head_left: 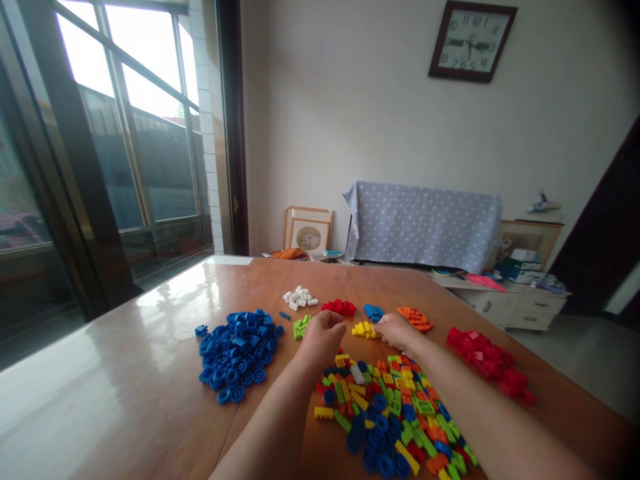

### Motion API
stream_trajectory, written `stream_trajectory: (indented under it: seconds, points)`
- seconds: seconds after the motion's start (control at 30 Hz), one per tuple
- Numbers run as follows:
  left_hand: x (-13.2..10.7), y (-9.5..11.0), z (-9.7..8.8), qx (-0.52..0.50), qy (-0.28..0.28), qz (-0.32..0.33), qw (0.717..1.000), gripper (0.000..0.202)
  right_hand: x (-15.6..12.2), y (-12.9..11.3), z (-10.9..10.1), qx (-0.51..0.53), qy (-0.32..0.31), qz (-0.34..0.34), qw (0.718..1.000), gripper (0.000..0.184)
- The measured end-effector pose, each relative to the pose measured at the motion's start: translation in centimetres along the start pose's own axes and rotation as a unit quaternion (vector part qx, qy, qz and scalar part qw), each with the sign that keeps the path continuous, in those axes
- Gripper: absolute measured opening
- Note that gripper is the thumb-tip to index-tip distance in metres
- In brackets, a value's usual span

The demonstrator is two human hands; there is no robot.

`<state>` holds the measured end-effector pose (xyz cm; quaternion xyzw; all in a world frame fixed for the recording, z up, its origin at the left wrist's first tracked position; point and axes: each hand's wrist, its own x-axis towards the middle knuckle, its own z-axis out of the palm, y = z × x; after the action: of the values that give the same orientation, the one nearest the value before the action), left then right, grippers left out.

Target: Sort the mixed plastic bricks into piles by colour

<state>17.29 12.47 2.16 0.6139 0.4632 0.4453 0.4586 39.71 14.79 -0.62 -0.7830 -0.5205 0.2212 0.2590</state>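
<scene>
My left hand (325, 329) is closed, fingers curled together beside the small pile of lime green toy bricks (301, 327) and in front of the red bricks (339, 307). Whatever it may hold is hidden. At the right end of the yellow bricks (365, 330) is my right hand (395, 331), its fingertips pressed together; I cannot make out what is between them. Blue bricks (373, 312) lie just behind it. Under and between my forearms spreads a mixed heap of coloured bricks (395, 393), with blue wheel-like rings (375, 437) at its near side.
On the wooden table (165, 373), a large pile of blue pieces (240, 353) lies left, white bricks (299, 297) at the back, orange bricks (415, 319) back right and red pieces (490, 363) far right. A single dark blue piece (285, 315) lies near the green bricks.
</scene>
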Motion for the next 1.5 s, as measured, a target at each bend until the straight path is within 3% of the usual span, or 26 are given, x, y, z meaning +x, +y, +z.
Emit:
stream_trajectory:
  seconds: [0.4,0.7,0.97,1.27,1.5]
  points:
    - [-0.4,0.8,-0.1,-0.003,0.003,-0.026,1.0,0.012,-1.3,-1.0,-0.5,0.056,-0.019,0.015,0.998,0.02]
    - [-0.2,0.1,-0.1,0.092,0.01,0.019,0.996,0.013,-4.4,-1.0,-3.3,0.102,-0.033,-0.101,0.989,0.027]
    - [-1.0,0.0,-0.1,0.156,-0.067,0.043,0.985,0.02,-7.8,-1.2,-4.5,0.115,-0.142,-0.115,0.976,0.043]
    - [-2.8,1.4,-0.5,0.276,-0.18,0.075,0.941,0.024,-6.1,1.0,-5.1,0.114,-0.102,-0.119,0.981,0.056]
    - [-2.8,1.2,-0.3,0.339,-0.211,0.108,0.911,0.032,-6.9,0.4,-4.5,0.12,-0.11,-0.109,0.981,0.052]
